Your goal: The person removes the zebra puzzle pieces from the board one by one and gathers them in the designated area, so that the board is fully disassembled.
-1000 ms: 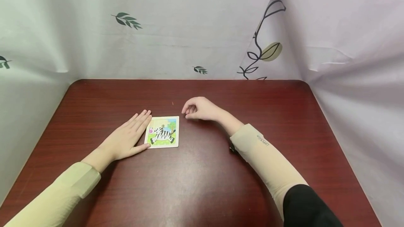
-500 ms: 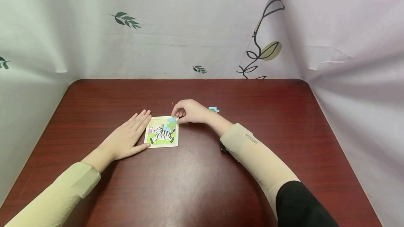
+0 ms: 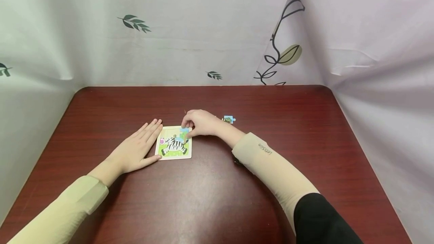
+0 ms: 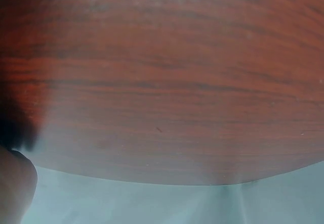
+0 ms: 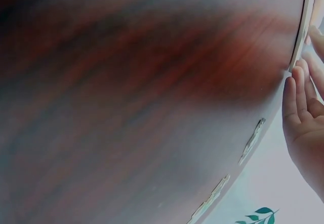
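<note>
A small square tray puzzle (image 3: 173, 158) with a zebra picture and pale border lies on the table. My left hand (image 3: 137, 148) rests flat along its left side, fingers straight, thumb at the lower left corner. My right hand (image 3: 201, 122) is over the upper right corner, thumb and curled fingers pinching a blue-and-green puzzle piece (image 3: 184, 130) there. The fingers partly hide that piece. Behind the right wrist lies a loose blue puzzle piece (image 3: 229, 119). In the right wrist view, the right hand (image 5: 306, 117) is at the tray's edge, near two loose pieces seen edge-on.
The dark red wooden table (image 3: 210, 199) has rounded far corners. White cloth (image 3: 190, 29) with leaf prints hangs behind it and at both sides. The left wrist view shows mostly tabletop (image 4: 162, 82) and its edge.
My right hand has moved left and slightly nearer, onto the tray's upper right corner. A loose piece behind the wrist has come into view. The left hand has stayed put.
</note>
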{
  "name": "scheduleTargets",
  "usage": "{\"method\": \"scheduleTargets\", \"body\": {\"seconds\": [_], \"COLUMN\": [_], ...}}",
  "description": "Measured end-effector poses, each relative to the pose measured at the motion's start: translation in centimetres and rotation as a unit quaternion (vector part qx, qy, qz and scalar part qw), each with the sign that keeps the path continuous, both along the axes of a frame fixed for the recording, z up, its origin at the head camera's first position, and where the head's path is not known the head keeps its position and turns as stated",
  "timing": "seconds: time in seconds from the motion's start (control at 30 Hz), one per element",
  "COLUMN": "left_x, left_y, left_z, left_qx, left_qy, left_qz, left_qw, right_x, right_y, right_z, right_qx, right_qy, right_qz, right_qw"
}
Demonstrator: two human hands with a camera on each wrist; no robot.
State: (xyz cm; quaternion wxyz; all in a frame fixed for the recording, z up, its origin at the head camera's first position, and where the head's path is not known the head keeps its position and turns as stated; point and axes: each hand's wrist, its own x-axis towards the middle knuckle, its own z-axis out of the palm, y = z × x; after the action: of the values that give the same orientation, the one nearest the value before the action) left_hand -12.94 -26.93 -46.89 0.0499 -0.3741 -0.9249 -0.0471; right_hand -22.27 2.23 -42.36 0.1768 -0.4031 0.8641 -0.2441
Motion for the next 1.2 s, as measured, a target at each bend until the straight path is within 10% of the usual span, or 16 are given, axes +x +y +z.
{"method": "scheduleTargets", "body": {"seconds": [1.2], "left_x": [0.03], "left_y": [0.1], "left_z": [0.09], "left_qx": [-0.003], "left_qy": [-0.002], "left_qz": [0.002], "left_qw": [1.0], "right_x": [0.39], "right_y": [-0.35], "right_z": [-0.05], "right_qx": [-0.025], "right_qy": [-0.002], "right_qz": [-0.019], "right_qw": [0.9995]}}
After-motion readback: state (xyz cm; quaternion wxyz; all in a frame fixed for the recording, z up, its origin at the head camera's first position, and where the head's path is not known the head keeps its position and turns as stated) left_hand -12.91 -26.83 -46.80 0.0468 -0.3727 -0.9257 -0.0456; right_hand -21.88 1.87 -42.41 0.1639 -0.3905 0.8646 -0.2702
